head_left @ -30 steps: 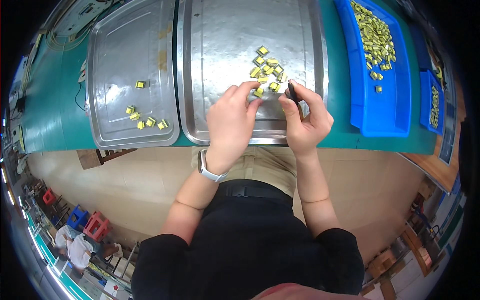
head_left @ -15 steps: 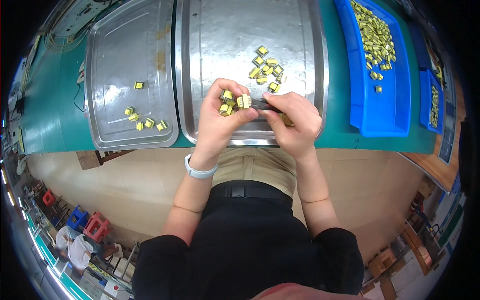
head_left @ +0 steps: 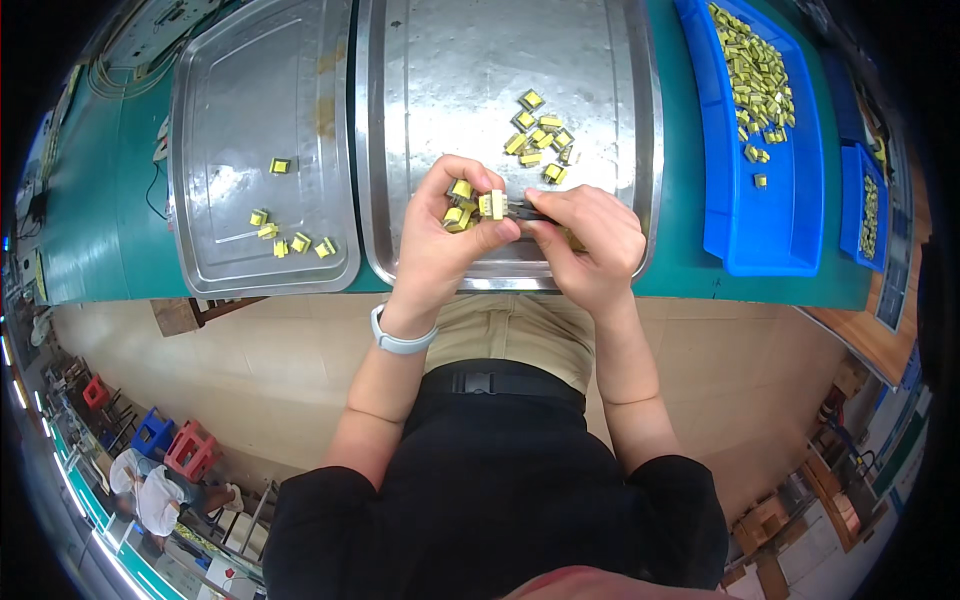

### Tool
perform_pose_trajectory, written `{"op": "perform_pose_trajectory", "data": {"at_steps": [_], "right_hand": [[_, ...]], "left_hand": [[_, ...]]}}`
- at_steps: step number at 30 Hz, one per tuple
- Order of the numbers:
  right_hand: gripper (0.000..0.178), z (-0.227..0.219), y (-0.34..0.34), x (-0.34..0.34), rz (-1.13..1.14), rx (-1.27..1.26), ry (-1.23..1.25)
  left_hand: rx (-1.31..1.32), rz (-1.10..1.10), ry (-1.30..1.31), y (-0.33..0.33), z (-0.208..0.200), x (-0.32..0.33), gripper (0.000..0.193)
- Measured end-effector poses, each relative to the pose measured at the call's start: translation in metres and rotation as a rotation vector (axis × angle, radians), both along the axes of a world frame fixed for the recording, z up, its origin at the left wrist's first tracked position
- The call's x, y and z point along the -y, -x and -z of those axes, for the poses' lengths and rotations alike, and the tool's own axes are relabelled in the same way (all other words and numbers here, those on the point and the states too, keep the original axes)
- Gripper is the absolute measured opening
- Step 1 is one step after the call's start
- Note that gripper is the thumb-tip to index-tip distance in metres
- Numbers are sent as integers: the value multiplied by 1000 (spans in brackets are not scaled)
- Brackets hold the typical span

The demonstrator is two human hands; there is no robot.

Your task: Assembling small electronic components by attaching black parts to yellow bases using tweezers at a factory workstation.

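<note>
Near the middle of the frame, the person's left hand (head_left: 435, 245) is curling partway round, thumb and fingers pinching one small yellow component (head_left: 493, 205), with a few more yellow pieces (head_left: 457, 217) sitting in the hollow of the fingers. Just to the right, the right hand (head_left: 600, 240) is closing firmly on a slim dark tool (head_left: 526, 211), whose tip is meeting the pinched component; something yellowish is showing beneath that hand, and I can't tell whether it is being held. Both hands are hovering over the lower part of a big metal tray (head_left: 460, 80), where a loose cluster of components (head_left: 549, 122) is lying just above them. Over in the upper left, a second tray (head_left: 255, 110) is holding a handful of similar parts (head_left: 301, 242). In the upper right, a blue bin (head_left: 765, 235) is carrying a heap of them (head_left: 760, 85).
</note>
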State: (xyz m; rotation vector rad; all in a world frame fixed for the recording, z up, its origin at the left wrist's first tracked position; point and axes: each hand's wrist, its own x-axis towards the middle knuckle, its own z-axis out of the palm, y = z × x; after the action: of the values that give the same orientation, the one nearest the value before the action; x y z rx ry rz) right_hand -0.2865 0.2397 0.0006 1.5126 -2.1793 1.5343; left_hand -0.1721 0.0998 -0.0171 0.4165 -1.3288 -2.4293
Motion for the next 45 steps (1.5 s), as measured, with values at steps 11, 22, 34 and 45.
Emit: {"op": "perform_pose_trajectory", "data": {"at_steps": [11, 22, 34, 45], "right_hand": [[23, 2, 1, 0, 11, -12, -8], [27, 3, 1, -1, 10, 55, 52], [27, 3, 0, -2, -37, 22, 36], [26, 2, 1, -2, -25, 16, 72]], "left_hand": [[13, -5, 24, -1, 1, -1, 42], [11, 97, 146, -2, -2, -2, 57], [43, 51, 386, -1, -6, -7, 63], [45, 44, 407, 0, -5, -9, 62]]}}
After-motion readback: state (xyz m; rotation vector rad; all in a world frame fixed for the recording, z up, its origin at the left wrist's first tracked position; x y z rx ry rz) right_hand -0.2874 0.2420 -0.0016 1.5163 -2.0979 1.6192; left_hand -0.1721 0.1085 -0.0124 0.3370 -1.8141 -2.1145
